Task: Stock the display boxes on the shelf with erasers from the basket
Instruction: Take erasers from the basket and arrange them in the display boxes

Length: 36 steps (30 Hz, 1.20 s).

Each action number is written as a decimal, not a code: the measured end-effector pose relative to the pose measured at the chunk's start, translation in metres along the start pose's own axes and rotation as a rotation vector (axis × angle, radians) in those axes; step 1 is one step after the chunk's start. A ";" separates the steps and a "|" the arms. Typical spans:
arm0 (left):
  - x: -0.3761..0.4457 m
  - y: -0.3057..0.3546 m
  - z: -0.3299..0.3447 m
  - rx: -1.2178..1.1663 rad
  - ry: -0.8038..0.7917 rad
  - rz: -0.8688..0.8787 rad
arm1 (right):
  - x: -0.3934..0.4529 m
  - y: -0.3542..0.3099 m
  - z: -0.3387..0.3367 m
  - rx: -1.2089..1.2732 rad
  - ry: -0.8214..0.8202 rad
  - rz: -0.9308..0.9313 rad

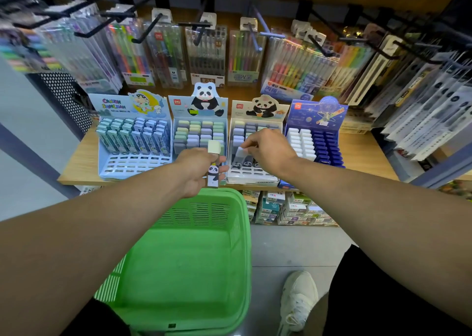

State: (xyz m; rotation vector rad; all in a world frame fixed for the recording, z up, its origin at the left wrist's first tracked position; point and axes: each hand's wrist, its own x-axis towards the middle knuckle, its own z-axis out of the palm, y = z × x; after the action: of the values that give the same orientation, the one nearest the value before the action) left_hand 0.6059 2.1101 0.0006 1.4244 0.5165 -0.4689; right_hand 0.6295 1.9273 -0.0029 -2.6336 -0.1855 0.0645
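Note:
Four display boxes stand in a row on the wooden shelf (79, 164). My left hand (196, 169) grips a panda-sleeved eraser (214, 165) with a pale yellow top, held upright in front of the blue panda box (199, 131). My right hand (268, 149) pinches a pale lilac eraser (241, 153) and holds it over the front rows of the white panda box (255, 141). The green basket (194, 259) sits below the shelf between my arms; its visible floor shows no erasers.
A cartoon box (132, 133) stands at the left and a dark blue space box (315, 136) at the right. Pen packs hang on black hooks (204, 52) above. Stacked stationery boxes (286, 208) fill the lower shelf. My white shoe (298, 300) is on the grey floor.

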 end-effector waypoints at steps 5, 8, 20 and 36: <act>-0.002 -0.001 0.003 0.078 -0.043 0.031 | 0.007 -0.004 0.008 -0.202 -0.120 0.005; -0.004 -0.002 0.004 0.096 -0.040 0.050 | 0.006 -0.003 0.008 -0.215 -0.119 -0.019; -0.003 -0.003 0.011 0.203 -0.024 0.206 | -0.009 -0.023 -0.012 0.660 -0.115 0.110; 0.019 -0.021 0.001 1.525 -0.176 0.686 | -0.002 0.010 -0.013 0.093 -0.002 0.049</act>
State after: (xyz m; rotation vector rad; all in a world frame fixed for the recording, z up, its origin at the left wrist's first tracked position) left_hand 0.6088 2.1070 -0.0270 2.7943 -0.6930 -0.3917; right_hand 0.6299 1.9119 0.0032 -2.5459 -0.1160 0.0903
